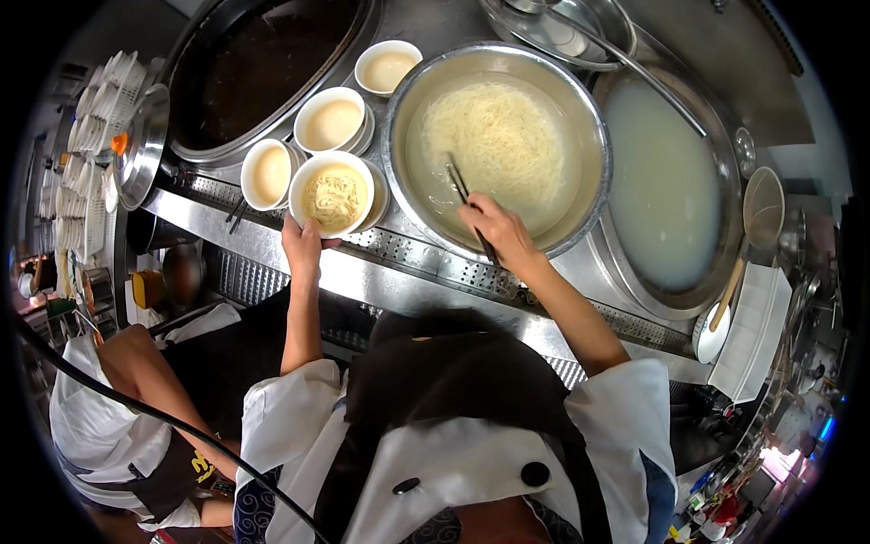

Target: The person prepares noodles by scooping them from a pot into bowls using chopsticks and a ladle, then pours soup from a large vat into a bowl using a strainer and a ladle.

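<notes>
My left hand (307,245) grips the lower rim of a white bowl (332,193) that holds noodles in pale broth. My right hand (498,230) is closed around dark chopsticks (457,178), whose tips reach over the left part of a large steel basin (601,146). Thin pale noodles (499,122) lie heaped in cloudy water in that basin. Beside the held bowl stand white bowls of pale broth: one (266,175) to its left, one (331,122) above it on stacked bowls, and one (387,66) farther up against the basin's side.
A round vat of dark liquid (258,75) is at upper left, a vat of cloudy liquid (663,177) at right. A long metal handle (632,71) crosses the right vat's rim. A strainer (762,207) and wooden-handled utensil (728,289) lie farther right. A co-worker's arm (156,387) is at lower left.
</notes>
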### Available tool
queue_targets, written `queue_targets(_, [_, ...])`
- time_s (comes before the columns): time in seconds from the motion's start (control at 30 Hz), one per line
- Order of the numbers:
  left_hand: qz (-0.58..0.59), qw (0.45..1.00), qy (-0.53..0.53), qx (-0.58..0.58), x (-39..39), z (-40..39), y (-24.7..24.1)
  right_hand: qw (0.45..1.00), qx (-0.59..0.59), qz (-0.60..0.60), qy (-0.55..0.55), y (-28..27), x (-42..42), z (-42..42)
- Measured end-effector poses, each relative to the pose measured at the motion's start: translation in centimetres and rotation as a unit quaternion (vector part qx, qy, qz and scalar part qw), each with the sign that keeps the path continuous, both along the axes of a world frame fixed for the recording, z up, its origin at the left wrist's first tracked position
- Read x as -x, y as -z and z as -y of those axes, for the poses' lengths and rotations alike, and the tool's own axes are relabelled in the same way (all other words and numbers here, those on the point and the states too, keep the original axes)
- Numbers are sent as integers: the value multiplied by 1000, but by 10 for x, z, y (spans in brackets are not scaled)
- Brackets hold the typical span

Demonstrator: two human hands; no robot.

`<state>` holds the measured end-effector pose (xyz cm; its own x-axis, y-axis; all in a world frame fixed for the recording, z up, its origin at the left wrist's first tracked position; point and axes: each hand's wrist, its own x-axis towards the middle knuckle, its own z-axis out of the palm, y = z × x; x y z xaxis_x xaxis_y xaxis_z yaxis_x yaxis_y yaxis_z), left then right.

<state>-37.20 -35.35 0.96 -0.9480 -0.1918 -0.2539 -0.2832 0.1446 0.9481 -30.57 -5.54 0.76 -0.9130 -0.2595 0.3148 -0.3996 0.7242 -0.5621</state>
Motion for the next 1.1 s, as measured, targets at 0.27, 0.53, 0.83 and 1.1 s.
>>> queue_targets(0.27, [-14,991,20,131,13,-2,24,720,596,46,354,47,71,-11])
queue_targets(0.53, [-229,834,38,500,37,-5,-17,409,824,114,375,49,74,-28])
queue_targets(0.83, [-40,804,237,543,203,7,17,457,827,78,319,-12,64,-58])
queue_targets(1.1, [92,887,293,345,233,16,21,483,842,8,240,-81,54,-92])
